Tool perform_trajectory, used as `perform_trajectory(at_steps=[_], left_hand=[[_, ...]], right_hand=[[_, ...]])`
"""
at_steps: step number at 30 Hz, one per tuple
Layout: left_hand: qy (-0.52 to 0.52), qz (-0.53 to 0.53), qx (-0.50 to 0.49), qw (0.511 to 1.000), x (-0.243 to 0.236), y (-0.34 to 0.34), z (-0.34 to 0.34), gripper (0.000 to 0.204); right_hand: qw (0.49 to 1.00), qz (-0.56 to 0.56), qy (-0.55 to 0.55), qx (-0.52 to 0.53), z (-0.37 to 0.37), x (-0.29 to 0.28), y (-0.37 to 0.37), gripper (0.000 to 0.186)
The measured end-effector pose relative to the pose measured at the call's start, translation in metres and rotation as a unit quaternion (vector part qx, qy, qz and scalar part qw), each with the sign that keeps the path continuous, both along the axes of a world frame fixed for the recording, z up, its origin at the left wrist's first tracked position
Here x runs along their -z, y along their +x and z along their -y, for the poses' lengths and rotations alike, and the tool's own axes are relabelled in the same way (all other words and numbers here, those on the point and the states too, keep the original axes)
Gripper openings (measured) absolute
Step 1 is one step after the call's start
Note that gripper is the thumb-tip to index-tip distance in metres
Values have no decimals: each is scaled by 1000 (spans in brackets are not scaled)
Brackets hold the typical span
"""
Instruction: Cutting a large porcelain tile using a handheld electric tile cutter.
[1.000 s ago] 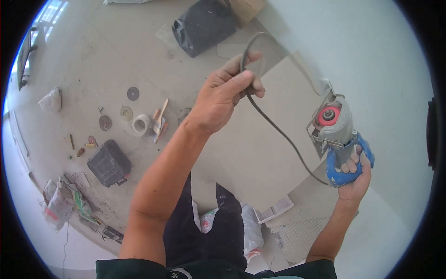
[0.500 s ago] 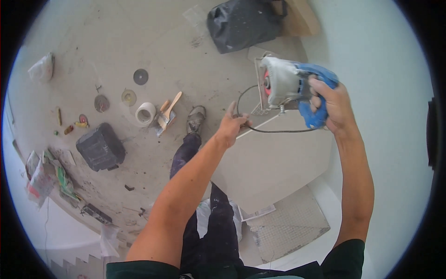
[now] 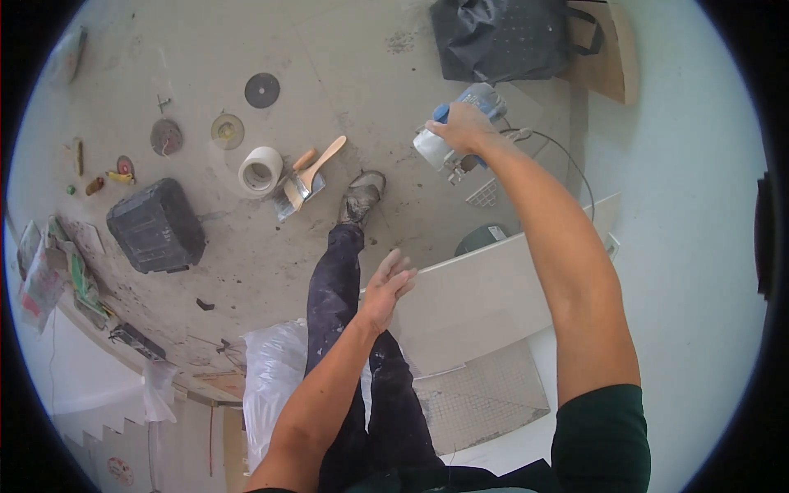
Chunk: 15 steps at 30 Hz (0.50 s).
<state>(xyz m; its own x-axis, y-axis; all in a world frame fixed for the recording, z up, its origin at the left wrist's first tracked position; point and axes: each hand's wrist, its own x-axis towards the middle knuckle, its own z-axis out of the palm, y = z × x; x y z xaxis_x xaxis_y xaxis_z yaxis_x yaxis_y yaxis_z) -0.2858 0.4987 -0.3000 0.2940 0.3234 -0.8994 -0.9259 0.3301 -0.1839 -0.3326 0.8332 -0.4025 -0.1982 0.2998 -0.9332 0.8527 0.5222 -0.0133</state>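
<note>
My right hand (image 3: 467,130) is wrapped round the blue handle of a handheld circular saw (image 3: 434,149) with a silver guard. The saw is low over the floor, just before a black bag; whether it touches the floor I cannot tell. A thin dark cord (image 3: 577,164) curves from it down beside the wall. In front of my legs, my left hand (image 3: 388,289) hovers with fingers apart and nothing in them. Close by it is a large pale panel (image 3: 485,296), and a dark green rounded thing (image 3: 481,238) shows past the panel's far edge.
Beyond the saw stands the black bag (image 3: 501,41) against brown cardboard (image 3: 608,57). To the left lie a paintbrush (image 3: 322,164), a tape roll (image 3: 260,172), several discs (image 3: 262,90) and a black case (image 3: 156,226). A white plastic sack (image 3: 275,370) sits beside my leg.
My right hand has carried the saw left and lower, turning it. My left hand has let go of the cord and drawn back toward my legs. The view has shifted.
</note>
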Motion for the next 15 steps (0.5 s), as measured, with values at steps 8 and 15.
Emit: perform_trajectory(at_steps=[8,15], left_hand=[[11,-10,-29,999,3,-12,-5,62],[5,4,-69,998,0,-18,-9,63]], right_hand=[[978,166,-42,-122,28,81,-10,45],[967,182,-47,-171,44,125,-25,42]])
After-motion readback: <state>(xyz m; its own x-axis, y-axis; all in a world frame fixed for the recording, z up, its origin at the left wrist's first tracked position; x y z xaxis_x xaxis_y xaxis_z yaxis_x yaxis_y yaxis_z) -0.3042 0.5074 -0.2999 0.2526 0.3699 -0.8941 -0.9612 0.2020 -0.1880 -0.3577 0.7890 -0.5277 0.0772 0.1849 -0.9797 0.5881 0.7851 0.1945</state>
